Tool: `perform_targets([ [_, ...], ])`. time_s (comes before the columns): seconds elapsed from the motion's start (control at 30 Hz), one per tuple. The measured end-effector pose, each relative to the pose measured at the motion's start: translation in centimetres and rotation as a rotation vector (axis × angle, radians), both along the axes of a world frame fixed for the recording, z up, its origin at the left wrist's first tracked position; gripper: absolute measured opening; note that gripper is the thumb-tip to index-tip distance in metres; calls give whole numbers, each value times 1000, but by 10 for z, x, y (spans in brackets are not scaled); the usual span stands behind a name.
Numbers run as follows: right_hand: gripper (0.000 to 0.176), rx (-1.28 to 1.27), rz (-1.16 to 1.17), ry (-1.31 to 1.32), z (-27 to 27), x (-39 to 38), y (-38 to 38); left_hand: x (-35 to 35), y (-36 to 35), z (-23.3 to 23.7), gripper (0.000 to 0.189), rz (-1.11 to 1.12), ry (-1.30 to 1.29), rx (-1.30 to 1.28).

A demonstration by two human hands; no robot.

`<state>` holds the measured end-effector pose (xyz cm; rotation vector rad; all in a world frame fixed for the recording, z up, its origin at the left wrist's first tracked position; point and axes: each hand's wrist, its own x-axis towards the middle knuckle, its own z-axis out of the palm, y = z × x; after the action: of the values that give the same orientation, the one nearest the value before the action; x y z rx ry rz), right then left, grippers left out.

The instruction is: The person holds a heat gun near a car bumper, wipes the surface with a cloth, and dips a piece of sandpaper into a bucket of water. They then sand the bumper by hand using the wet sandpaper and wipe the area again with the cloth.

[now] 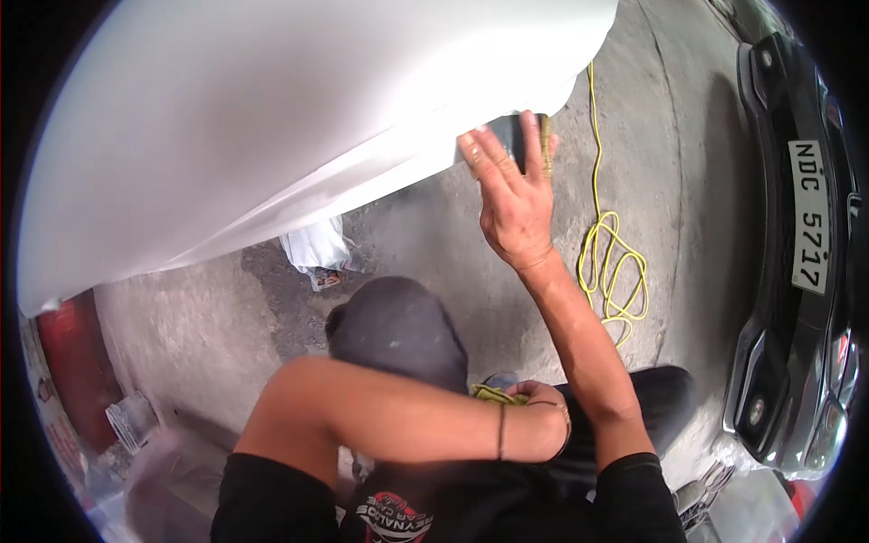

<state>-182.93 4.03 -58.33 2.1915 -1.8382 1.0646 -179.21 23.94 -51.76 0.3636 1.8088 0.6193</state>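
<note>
My right hand reaches forward with its fingers laid over a dark sanding block with a yellowish edge. The block is against the lower edge of a large white car body panel. Its underside is hidden. My left arm crosses in front of my body, and my left hand is closed around a crumpled yellow-green cloth near my lap. Part of that hand is hidden behind the wrist.
A yellow cord runs along the concrete floor and lies in loops to the right. Beyond it stands a dark car bumper with a licence plate. A white plastic bag lies under the panel. My bent knee rises below it.
</note>
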Motion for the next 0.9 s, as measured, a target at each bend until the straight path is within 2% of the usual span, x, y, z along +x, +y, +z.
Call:
perform_targets([
  [0.1, 62, -6, -103, 91, -3, -28, -14, -4, -3, 3, 27, -113, 76, 6],
  [0.13, 64, -34, -204, 21, -2, -28, -21, -6, -1, -3, 26, -152, 79, -12],
  [0.17, 65, -33, -218, -7, -8, -22, -21, -3, 11, -13, 26, -218, 88, -20],
  [0.2, 66, -43, -236, -28, -12, -14, -20, -6, 19, -26, 26, -194, 36, 1],
  [0.27, 65, -57, -93, -86, -12, -6, -14, -8, 45, -47, 29, -343, -29, -27],
  [0.33, 64, -43, 86, -70, -8, -11, -7, -7, 36, -45, 30, -309, 17, -38],
  [0.37, 62, -102, 61, -99, -21, -30, -15, -7, 34, -49, 30, -316, 2, -25],
  [0.47, 61, -137, -290, -157, -27, -63, -38, -6, 36, -64, 29, -304, -65, -15],
  [0.5, 63, -129, -321, -123, -28, -56, -41, -6, 36, -70, 29, -294, -72, -13],
  [0.6, 60, -142, -51, -229, -38, -7, -16, -5, 39, -85, 28, -285, -103, -22],
  [0.67, 59, -44, 52, -147, -32, -4, -1, -1, 42, -99, 28, -283, -123, -43],
  [0.7, 58, -115, 44, -125, -35, -13, -8, 2, 44, -110, 28, -278, -141, -61],
  [0.8, 57, -15, -236, -111, -13, -69, -13, 10, 63, -163, 27, -238, -206, -104],
  [0.83, 56, -17, -318, -186, -7, -87, -14, 10, 65, -176, 27, -221, -218, -132],
  [0.87, 56, -44, -323, -240, -4, -103, -13, 4, 62, -185, 27, -210, -207, -152],
  [0.9, 55, -72, -314, -299, -1, -117, -13, -8, 48, -166, 29, -228, -156, -171],
])
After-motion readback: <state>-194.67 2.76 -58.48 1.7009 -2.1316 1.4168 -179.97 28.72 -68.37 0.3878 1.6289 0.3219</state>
